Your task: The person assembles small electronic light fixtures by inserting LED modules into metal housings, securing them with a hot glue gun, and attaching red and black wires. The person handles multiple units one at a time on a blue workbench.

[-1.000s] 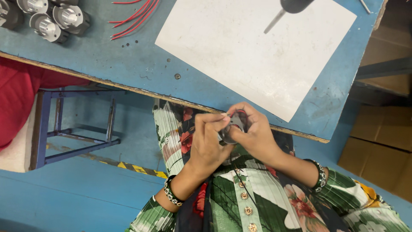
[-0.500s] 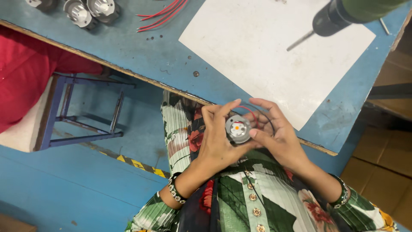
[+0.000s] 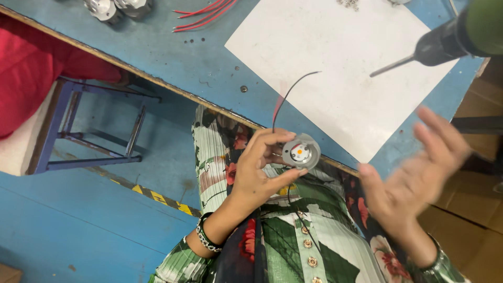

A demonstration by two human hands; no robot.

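Observation:
My left hand point(image 3: 259, 170) holds a small round grey metal part point(image 3: 301, 152) with an orange dot in its white middle, just below the table's front edge. Red and black wires point(image 3: 285, 99) rise from the part over the white sheet point(image 3: 335, 68). My right hand point(image 3: 416, 175) is blurred, open and apart from the part, off to its right, holding nothing. A power screwdriver point(image 3: 445, 42) with a black nose and green body lies on the sheet at the upper right, its bit pointing left.
The blue table point(image 3: 173, 57) has a worn wooden front edge. Round metal parts point(image 3: 118, 8) and loose red wires point(image 3: 201, 13) lie at its far side. A blue metal stool point(image 3: 89, 131) with red cloth point(image 3: 36, 68) stands to the left. Cardboard boxes point(image 3: 482, 157) sit at the right.
Both hands held the round part a moment ago. My right hand has let go and swung out to the right; the wires now stand up over the sheet.

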